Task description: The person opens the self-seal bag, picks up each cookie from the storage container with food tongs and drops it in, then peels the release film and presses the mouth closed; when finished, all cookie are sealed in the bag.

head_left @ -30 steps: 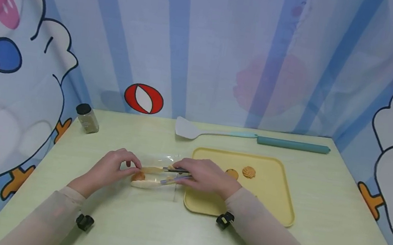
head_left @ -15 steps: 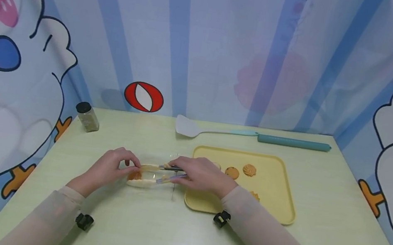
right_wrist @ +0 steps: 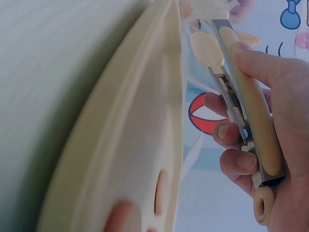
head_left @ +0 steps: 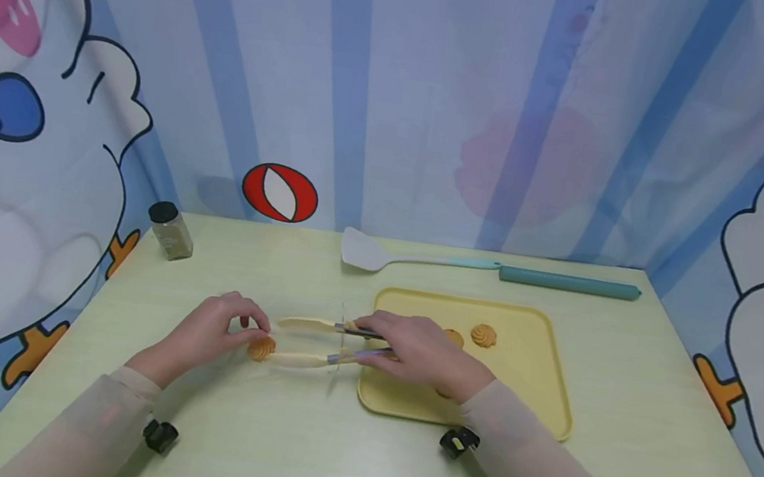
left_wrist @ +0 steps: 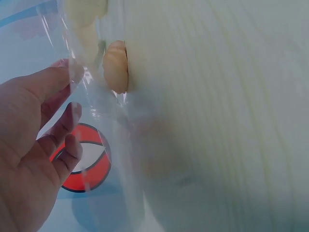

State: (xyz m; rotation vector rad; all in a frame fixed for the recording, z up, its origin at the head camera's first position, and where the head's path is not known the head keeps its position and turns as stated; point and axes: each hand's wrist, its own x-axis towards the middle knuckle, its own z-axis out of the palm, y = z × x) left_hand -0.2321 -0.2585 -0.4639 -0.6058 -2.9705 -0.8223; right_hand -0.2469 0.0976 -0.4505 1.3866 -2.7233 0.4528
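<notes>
My left hand point(head_left: 223, 326) pinches the edge of a clear plastic bag point(left_wrist: 99, 113) between thumb and index finger; the other fingers are loosely bent. Inside the bag lies a swirled cookie point(head_left: 261, 348), just below the fingertips in the head view. My right hand point(head_left: 421, 351) grips a pair of tongs point(right_wrist: 251, 106) with metal arms and cream-coloured tips. Those tips point(head_left: 302, 360) are spread apart, hold nothing and point left into the bag, just to the right of the cookie.
A yellow tray point(head_left: 536, 391) lies under the right forearm, carrying cookies such as a swirled cookie point(head_left: 483, 335); the hand hides part of it. Behind it are a white-headed spatula point(head_left: 365, 251) and a teal stick point(head_left: 570, 283). A black-lidded jar point(head_left: 170, 231) stands at back left.
The tongs shifted slightly left, then drew back right with the right hand. The cookie, earlier between their tips, now lies left of them in the bag. The left hand keeps its hold.
</notes>
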